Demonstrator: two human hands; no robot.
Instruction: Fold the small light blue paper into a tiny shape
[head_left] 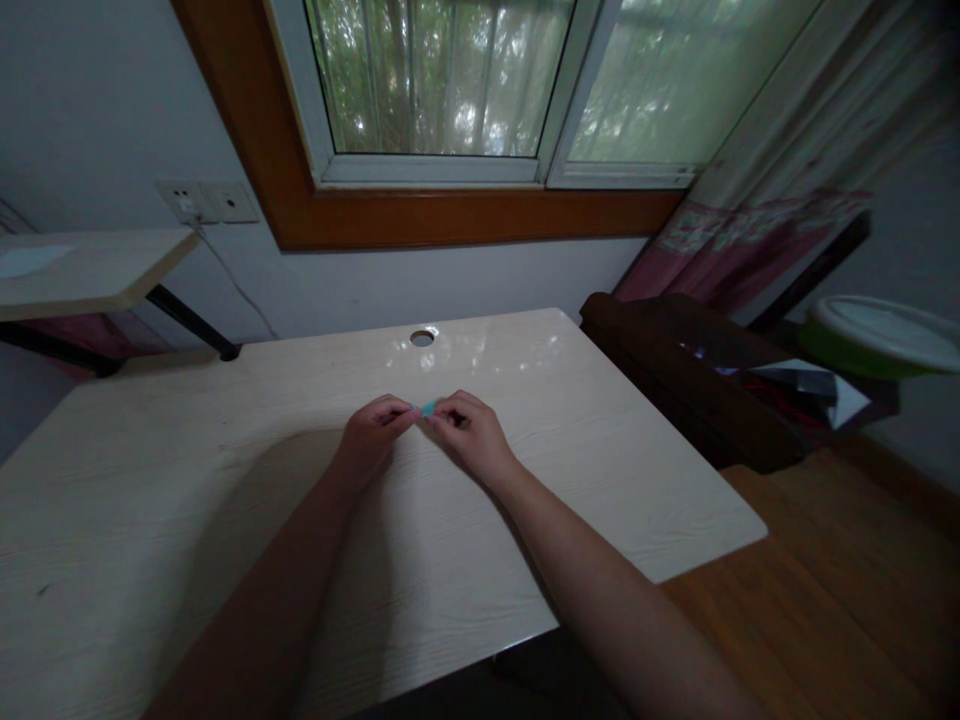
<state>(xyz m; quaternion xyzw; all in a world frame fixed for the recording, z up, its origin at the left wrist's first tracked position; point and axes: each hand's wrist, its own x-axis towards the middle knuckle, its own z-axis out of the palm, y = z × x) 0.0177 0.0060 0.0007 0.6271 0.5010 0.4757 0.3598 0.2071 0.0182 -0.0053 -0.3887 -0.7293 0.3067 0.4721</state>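
A small turquoise piece [428, 408] shows between my fingertips over the pale wood-grain desk [600, 450]; its kind is too small to make out. My left hand [375, 428] pinches its left end with thumb and forefinger. From the other side my right hand [471, 428] grips it the same way, fingers curled. The two hands almost meet, and most of the piece is hidden by the fingers.
A round cable hole [422, 339] lies near the desk's back edge. At the left stands a raised shelf [97, 270] on black legs. Beyond the desk's right edge is a dark brown wooden piece of furniture [675, 370], with a green-and-white tub [885, 335] farther right.
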